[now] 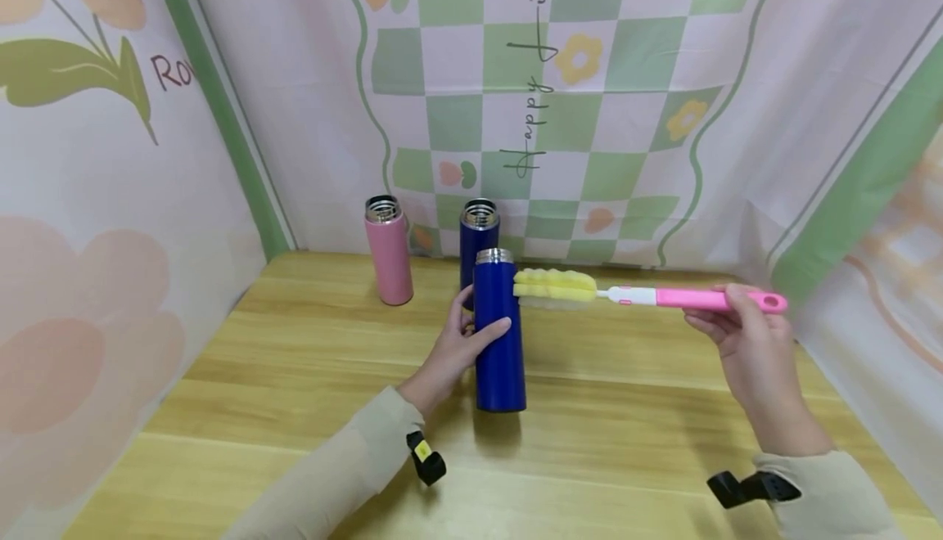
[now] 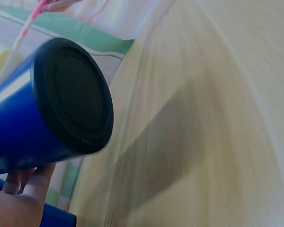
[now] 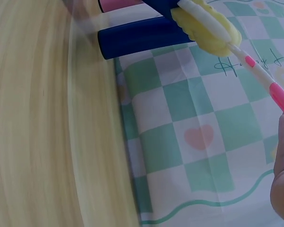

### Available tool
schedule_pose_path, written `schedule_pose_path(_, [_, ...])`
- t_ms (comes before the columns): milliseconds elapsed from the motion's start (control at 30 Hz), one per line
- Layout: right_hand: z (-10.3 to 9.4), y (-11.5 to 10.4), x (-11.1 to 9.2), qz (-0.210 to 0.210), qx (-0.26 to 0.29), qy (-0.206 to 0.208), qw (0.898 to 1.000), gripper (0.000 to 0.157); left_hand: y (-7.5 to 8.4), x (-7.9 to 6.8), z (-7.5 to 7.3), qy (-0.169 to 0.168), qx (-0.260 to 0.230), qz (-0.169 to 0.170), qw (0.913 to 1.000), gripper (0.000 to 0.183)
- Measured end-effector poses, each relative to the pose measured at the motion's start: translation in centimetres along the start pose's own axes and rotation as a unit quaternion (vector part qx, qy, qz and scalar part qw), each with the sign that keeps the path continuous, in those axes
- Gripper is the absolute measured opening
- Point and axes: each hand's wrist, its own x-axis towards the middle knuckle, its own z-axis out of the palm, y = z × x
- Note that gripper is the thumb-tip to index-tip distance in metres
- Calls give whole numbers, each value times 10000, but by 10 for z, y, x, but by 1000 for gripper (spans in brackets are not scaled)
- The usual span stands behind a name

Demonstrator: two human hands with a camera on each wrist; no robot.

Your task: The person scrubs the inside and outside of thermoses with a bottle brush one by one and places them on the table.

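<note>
My left hand (image 1: 466, 339) grips a blue thermos bottle (image 1: 499, 360) around its middle and holds it above the table, its open steel mouth upward. The left wrist view shows the bottle's dark base (image 2: 75, 94) raised off the wood. In my right hand (image 1: 755, 352) is a bottle brush (image 1: 641, 296), pinched by its pink handle (image 1: 696, 300) and held level. The brush's yellow sponge head (image 1: 556, 284) points left, beside the upper part of the bottle; whether they touch I cannot tell.
Behind the held bottle stands a second blue thermos bottle (image 1: 479, 237), uncapped. To its left a pink thermos bottle (image 1: 390, 258) stands upright, also uncapped. The wooden table (image 1: 295, 384) ends at a checkered curtain (image 1: 516, 114) at the back.
</note>
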Motion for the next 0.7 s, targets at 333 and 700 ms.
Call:
schedule_pose_path(333, [-10, -4, -3, 196, 125, -229, 9995, 24, 6, 2, 0, 202, -151, 127, 9996, 94])
schedule_pose_path(700, [-18, -9, -8, 667, -157, -531, 9962, 27, 14, 2, -2, 363, -336, 308, 9983, 87])
